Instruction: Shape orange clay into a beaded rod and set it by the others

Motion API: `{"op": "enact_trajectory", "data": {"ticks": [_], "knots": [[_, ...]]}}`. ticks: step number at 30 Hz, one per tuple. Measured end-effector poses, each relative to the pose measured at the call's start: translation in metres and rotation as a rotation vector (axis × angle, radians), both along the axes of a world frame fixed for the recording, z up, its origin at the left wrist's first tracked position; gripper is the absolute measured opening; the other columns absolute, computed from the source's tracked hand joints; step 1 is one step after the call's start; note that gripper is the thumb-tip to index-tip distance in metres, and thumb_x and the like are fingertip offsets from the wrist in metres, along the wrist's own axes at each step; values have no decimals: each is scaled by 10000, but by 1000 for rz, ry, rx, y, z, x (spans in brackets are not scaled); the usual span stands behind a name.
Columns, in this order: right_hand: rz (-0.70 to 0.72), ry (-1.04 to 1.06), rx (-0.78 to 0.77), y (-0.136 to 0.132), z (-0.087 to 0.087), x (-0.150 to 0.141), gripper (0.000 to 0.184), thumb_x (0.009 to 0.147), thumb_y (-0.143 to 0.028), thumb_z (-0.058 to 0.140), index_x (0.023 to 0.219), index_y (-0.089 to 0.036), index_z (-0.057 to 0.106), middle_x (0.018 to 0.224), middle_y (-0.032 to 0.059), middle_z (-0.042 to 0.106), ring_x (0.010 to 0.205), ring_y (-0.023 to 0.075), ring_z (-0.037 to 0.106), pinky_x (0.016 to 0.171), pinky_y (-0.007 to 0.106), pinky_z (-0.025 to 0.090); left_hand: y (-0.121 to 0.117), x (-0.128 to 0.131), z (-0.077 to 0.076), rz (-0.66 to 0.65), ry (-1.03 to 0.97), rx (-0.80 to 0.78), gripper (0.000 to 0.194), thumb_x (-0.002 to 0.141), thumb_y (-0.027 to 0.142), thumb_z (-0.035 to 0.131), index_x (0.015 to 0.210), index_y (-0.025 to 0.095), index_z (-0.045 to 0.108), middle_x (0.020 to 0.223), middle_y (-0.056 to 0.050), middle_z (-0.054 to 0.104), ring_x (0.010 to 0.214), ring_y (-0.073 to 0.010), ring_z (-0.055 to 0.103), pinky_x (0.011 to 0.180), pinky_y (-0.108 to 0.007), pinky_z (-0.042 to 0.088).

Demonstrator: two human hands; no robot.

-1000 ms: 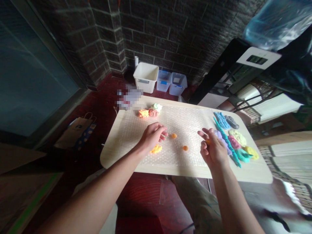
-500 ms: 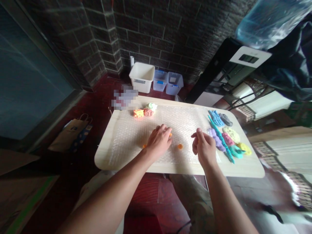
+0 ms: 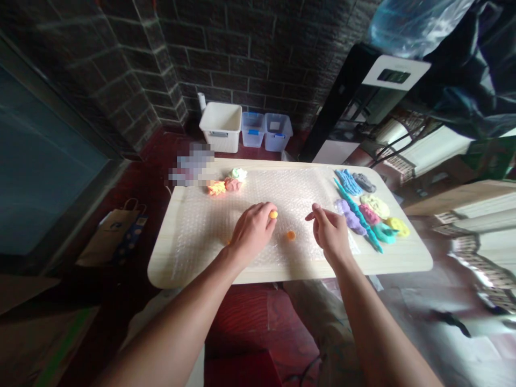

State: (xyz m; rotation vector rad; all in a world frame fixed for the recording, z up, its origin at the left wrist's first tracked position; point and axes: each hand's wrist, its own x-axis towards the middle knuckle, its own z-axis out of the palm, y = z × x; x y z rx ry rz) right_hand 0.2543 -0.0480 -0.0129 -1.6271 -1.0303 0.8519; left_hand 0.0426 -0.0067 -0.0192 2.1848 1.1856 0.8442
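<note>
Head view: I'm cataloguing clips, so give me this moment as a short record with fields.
Left hand: pinching a small yellow-orange piece
Right hand: fingers curled, contents unclear
Between hands: round orange piece on bubble wrap
Table, far left: three soft clumps
Table, right: teal strip among colourful clumps
Behind table: white bin, two translucent boxes

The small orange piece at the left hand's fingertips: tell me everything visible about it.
The small orange piece is bright yellow-orange, rounded and smooth-looking, perhaps modelling clay. The left hand holds it at the fingertips, and the fingers hide part of it, so its full shape cannot be told. In the view it lies over the bubble wrap; whether it touches that sheet is unclear.
</note>
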Motion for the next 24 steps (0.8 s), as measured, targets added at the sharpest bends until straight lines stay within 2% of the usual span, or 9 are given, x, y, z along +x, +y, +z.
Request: {"op": "enact_trajectory", "data": {"ticks": [3, 7, 11, 14, 16, 19, 22, 24], "knots": [[-14, -106, -24, 1, -4, 1, 493, 911, -619, 653, 700, -177, 711, 440, -54, 412, 389, 97, 330, 407, 253, 220, 1, -1, 1, -3, -61, -5, 209, 940, 109, 589, 1112, 218, 638, 1107, -84, 715, 1017, -243, 672, 930, -370, 511], [-24, -182, -12, 2, -3, -1, 361, 879, -515, 692, 771, -175, 745, 521, -20, 532, 453, 128, 424, 446, 266, 295, 3, -6, -1, 19, -78, 7, 215, 910, 87, 619, 1075, 215, 670, 1076, -73, 677, 990, -230, 666, 920, -361, 528], [-41, -245, -30, 2, 2, -1, 401, 910, -529, 639, 734, -178, 721, 464, -43, 449, 428, 124, 373, 454, 278, 259, 3, -11, -1, 22, -86, 13, 211, 899, 77, 625, 1052, 209, 684, 1058, -70, 662, 971, -221, 659, 912, -357, 529], [82, -432, -75, 1, 4, 0, 431, 913, -566, 641, 753, -175, 727, 481, -31, 482, 449, 132, 432, 478, 285, 275, 3, -13, 1, 21, -115, -8, 198, 898, 85, 629, 1043, 208, 686, 1055, -74, 679, 975, -225, 662, 914, -356, 523], [204, -542, -98, -1, 6, -1, 409, 889, -576, 682, 904, -173, 755, 532, -23, 552, 477, 145, 498, 498, 285, 312, 4, -13, 0, 36, -165, -45, 177, 907, 117, 636, 1043, 216, 688, 1047, -74, 706, 976, -226, 672, 909, -349, 520], [347, -639, -99, -5, 5, -4, 450, 836, -559, 753, 1084, -185, 718, 580, -34, 595, 489, 152, 534, 523, 283, 358, 4, -11, -1, 88, -282, -165, 166, 923, 193, 648, 1079, 226, 694, 1018, -67, 744, 897, -208, 692, 854, -326, 526], [452, -706, -110, -7, 2, -9, 299, 805, -422, 782, 987, -209, 680, 599, -31, 618, 509, 157, 559, 545, 281, 378, 5, -8, -1, 132, -489, -362, 208, 916, 265, 681, 1118, 215, 686, 990, -64, 752, 822, -186, 699, 795, -307, 534], [483, -729, -117, -6, 1, -10, 161, 814, -334, 748, 876, -214, 660, 618, -13, 638, 541, 165, 586, 566, 283, 391, 6, -5, 3, 124, -708, -569, 206, 917, 284, 685, 1102, 195, 669, 973, -70, 751, 776, -173, 703, 750, -296, 543]]}}
